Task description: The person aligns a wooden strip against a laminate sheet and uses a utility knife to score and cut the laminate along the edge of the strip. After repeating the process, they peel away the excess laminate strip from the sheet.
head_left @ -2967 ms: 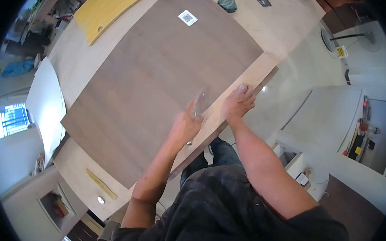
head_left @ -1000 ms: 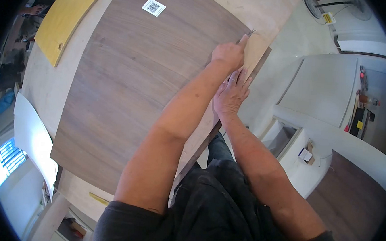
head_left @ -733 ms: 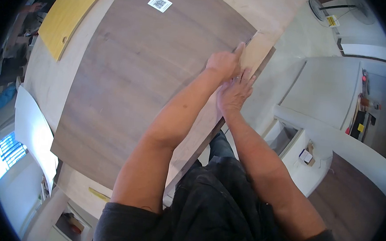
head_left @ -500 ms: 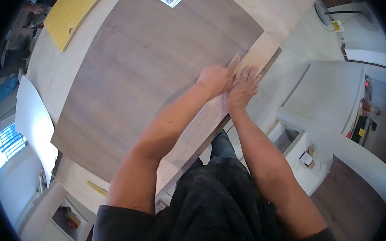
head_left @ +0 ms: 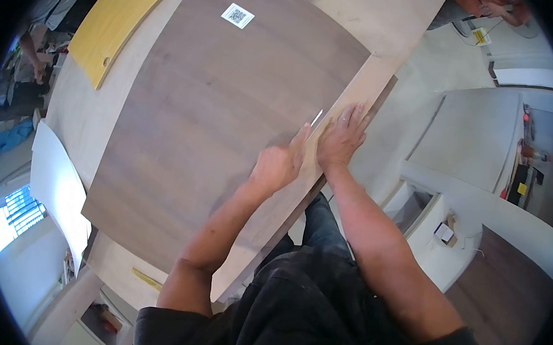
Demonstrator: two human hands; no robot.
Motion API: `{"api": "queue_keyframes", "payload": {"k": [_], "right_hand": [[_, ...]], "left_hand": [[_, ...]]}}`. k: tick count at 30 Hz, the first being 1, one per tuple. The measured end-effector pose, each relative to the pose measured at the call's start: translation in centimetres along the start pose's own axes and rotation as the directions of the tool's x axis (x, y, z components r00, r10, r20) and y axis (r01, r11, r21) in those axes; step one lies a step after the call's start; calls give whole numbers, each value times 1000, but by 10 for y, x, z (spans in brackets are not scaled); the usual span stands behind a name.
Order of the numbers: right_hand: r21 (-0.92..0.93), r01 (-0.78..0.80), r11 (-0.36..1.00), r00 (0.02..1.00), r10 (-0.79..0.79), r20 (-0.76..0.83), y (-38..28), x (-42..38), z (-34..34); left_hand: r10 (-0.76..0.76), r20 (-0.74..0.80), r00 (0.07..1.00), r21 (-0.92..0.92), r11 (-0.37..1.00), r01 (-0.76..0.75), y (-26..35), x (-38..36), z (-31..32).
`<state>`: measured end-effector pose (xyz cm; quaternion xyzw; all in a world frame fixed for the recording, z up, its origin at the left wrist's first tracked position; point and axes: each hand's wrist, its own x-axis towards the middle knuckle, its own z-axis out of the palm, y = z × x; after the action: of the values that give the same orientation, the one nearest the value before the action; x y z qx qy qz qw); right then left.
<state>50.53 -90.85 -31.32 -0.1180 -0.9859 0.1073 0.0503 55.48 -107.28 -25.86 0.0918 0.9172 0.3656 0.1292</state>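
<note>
A large brown wood-grain sheet (head_left: 230, 99) with a white QR label (head_left: 237, 16) lies on the workbench. Along its right edge runs a long pale wooden strip (head_left: 360, 82). My left hand (head_left: 278, 165) is closed around a thin blade-like tool (head_left: 317, 118), its index finger stretched along it. Only the shiny tip shows, beside the line where sheet and strip meet; the handle is hidden in the fist. My right hand (head_left: 343, 137) lies flat on the strip, fingers spread, just right of the tool.
A yellow board (head_left: 117, 20) and a white curved sheet (head_left: 58, 183) lie at the left. Open drawers (head_left: 412, 204) and a tool tray (head_left: 539, 171) stand at the right. Other people (head_left: 487, 8) are at the top right and top left.
My left hand has drawn back toward my body along the sheet's edge, uncovering the tool's tip. My right hand has shifted slightly and the hands are now apart. A person has appeared top right.
</note>
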Motion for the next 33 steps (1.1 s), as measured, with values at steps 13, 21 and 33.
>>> {"api": "queue_keyframes", "payload": {"k": [13,21,33], "right_hand": [[1,-17,1000,998,17,68,-2,2,-4],[54,-19,998,997,15,71,0,1,-1],[15,4,1000,1000,-4,28,0,0,0]], "left_hand": [[52,47,998,-18,999,-51,37,232,33],[30,105,994,43,998,-35,43,240,28],[62,86,994,50,997,-67,43,228,26]]}}
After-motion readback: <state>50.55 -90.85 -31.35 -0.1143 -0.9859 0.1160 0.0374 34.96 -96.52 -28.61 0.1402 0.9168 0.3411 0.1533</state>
